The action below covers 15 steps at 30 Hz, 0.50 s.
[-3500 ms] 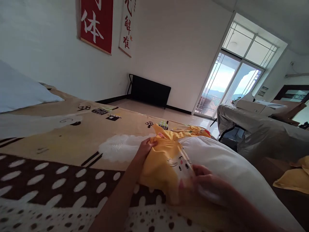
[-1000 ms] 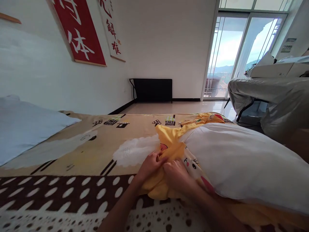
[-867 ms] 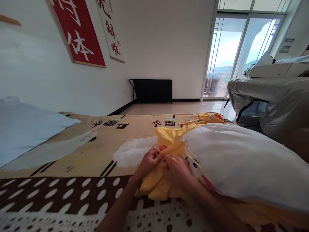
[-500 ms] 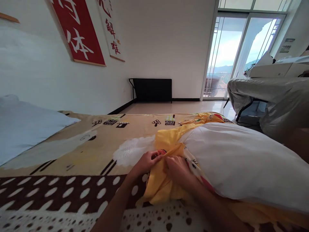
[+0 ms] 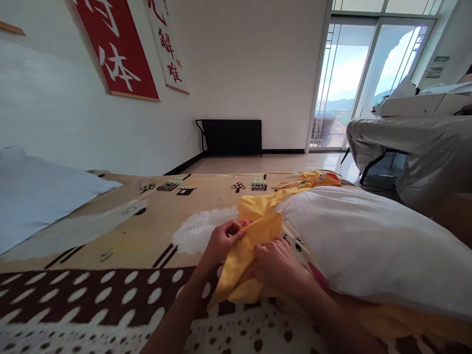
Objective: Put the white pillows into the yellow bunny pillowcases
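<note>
A yellow pillowcase with a printed cartoon pattern is bunched around the near-left end of a white pillow. My left hand pinches the left edge of the pillowcase between thumb and fingers. Close beside it, my right hand is closed on the same yellow cloth, next to the pillow's end. Its fingertips are partly hidden by the fabric. Much of the pillow lies bare, with yellow cloth showing beneath it and along its far side.
Both lie on a bed with a patterned beige and brown blanket. Another white pillow rests at the left. A plastic-covered table carrying a white box stands at the right. A black folded panel leans against the far wall.
My right hand has shifted slightly right and down, away from my left. The yellow cloth between them is spread wider and flatter. The pillow has stayed in place.
</note>
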Each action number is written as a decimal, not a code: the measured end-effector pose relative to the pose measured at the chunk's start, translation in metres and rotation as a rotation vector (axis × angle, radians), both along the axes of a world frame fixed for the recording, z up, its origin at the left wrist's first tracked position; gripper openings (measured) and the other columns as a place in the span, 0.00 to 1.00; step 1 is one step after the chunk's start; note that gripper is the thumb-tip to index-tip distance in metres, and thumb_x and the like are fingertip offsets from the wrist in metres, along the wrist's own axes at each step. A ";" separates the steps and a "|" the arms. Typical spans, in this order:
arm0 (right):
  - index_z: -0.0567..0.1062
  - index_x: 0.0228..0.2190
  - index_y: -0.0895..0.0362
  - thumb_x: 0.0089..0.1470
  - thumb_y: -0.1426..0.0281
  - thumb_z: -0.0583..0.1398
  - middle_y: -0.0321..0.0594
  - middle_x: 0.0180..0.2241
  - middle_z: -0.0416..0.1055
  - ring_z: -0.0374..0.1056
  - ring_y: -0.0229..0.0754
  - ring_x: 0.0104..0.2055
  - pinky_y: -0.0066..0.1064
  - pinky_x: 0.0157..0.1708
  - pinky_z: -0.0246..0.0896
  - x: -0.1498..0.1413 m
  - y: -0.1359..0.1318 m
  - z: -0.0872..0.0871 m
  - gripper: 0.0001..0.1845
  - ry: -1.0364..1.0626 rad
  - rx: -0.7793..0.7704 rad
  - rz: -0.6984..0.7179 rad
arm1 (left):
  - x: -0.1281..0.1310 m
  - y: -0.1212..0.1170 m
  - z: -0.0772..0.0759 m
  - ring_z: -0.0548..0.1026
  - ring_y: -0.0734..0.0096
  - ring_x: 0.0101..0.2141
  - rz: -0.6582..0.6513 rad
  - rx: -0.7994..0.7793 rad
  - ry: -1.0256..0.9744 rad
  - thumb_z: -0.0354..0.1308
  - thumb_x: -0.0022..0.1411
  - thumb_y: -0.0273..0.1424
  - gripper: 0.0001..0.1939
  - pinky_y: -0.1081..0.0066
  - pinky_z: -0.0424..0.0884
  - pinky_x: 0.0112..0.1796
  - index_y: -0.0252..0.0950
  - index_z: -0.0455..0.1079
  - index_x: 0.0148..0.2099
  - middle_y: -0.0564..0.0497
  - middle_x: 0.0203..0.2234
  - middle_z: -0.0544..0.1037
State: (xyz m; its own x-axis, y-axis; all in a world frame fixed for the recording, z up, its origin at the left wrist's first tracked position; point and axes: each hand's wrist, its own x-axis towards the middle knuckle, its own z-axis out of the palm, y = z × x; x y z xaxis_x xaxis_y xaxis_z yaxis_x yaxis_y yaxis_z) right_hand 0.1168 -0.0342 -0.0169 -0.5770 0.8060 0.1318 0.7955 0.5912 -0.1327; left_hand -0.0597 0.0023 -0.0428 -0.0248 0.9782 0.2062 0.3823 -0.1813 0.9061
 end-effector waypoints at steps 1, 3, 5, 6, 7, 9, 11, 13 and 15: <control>0.75 0.31 0.58 0.52 0.68 0.58 0.47 0.31 0.76 0.73 0.46 0.36 0.30 0.34 0.55 0.000 0.001 -0.001 0.08 -0.025 0.006 0.025 | -0.002 0.000 0.001 0.64 0.72 0.25 0.016 0.034 0.089 0.59 0.48 0.42 0.16 0.73 0.61 0.29 0.33 0.65 0.24 0.53 0.21 0.68; 0.75 0.32 0.59 0.48 0.75 0.58 0.47 0.32 0.76 0.73 0.45 0.36 0.29 0.32 0.53 0.000 0.006 -0.004 0.07 -0.065 0.001 0.049 | -0.009 0.001 0.004 0.66 0.70 0.27 0.028 0.084 0.243 0.56 0.51 0.41 0.14 0.71 0.62 0.32 0.34 0.66 0.26 0.52 0.22 0.69; 0.75 0.30 0.58 0.46 0.77 0.58 0.46 0.31 0.76 0.73 0.45 0.35 0.29 0.28 0.49 -0.001 0.010 -0.006 0.08 -0.055 -0.012 0.028 | -0.020 0.001 0.007 0.69 0.67 0.29 0.009 0.074 0.332 0.53 0.53 0.38 0.11 0.70 0.64 0.34 0.34 0.67 0.29 0.51 0.24 0.71; 0.75 0.30 0.57 0.47 0.76 0.58 0.45 0.31 0.76 0.72 0.45 0.33 0.29 0.27 0.47 -0.001 0.012 -0.006 0.07 -0.015 -0.016 0.011 | -0.026 0.001 0.008 0.70 0.66 0.31 -0.033 0.033 0.364 0.52 0.53 0.37 0.10 0.69 0.64 0.35 0.34 0.67 0.31 0.50 0.26 0.72; 0.74 0.29 0.56 0.48 0.75 0.57 0.43 0.30 0.76 0.72 0.44 0.32 0.29 0.26 0.45 -0.002 0.012 -0.006 0.06 0.052 -0.015 -0.011 | -0.032 0.001 0.008 0.71 0.65 0.32 -0.088 -0.020 0.385 0.52 0.53 0.36 0.10 0.69 0.65 0.36 0.34 0.68 0.33 0.50 0.28 0.73; 0.74 0.29 0.55 0.52 0.72 0.56 0.39 0.28 0.76 0.71 0.41 0.30 0.28 0.25 0.43 -0.003 0.012 -0.004 0.06 0.238 -0.016 -0.064 | -0.042 0.000 0.007 0.72 0.64 0.36 -0.216 -0.110 0.397 0.55 0.53 0.36 0.11 0.69 0.66 0.38 0.34 0.69 0.36 0.48 0.34 0.75; 0.72 0.31 0.54 0.54 0.70 0.54 0.36 0.26 0.75 0.69 0.38 0.28 0.27 0.25 0.42 -0.003 0.010 -0.002 0.07 0.440 -0.022 -0.110 | -0.048 0.000 0.005 0.72 0.64 0.40 -0.347 -0.170 0.328 0.56 0.53 0.37 0.15 0.69 0.67 0.42 0.34 0.70 0.41 0.48 0.39 0.75; 0.71 0.33 0.54 0.56 0.69 0.52 0.34 0.25 0.73 0.66 0.36 0.26 0.26 0.25 0.44 -0.004 0.008 -0.001 0.08 0.632 -0.015 -0.117 | -0.047 -0.001 0.004 0.72 0.63 0.43 -0.425 -0.183 0.243 0.56 0.55 0.38 0.18 0.69 0.67 0.44 0.36 0.69 0.46 0.47 0.43 0.74; 0.69 0.34 0.55 0.58 0.68 0.51 0.33 0.25 0.72 0.64 0.35 0.25 0.25 0.26 0.47 -0.004 0.008 -0.002 0.08 0.803 0.000 -0.086 | -0.042 -0.002 0.004 0.70 0.63 0.46 -0.426 -0.111 0.235 0.56 0.56 0.40 0.19 0.69 0.66 0.46 0.37 0.69 0.47 0.47 0.46 0.72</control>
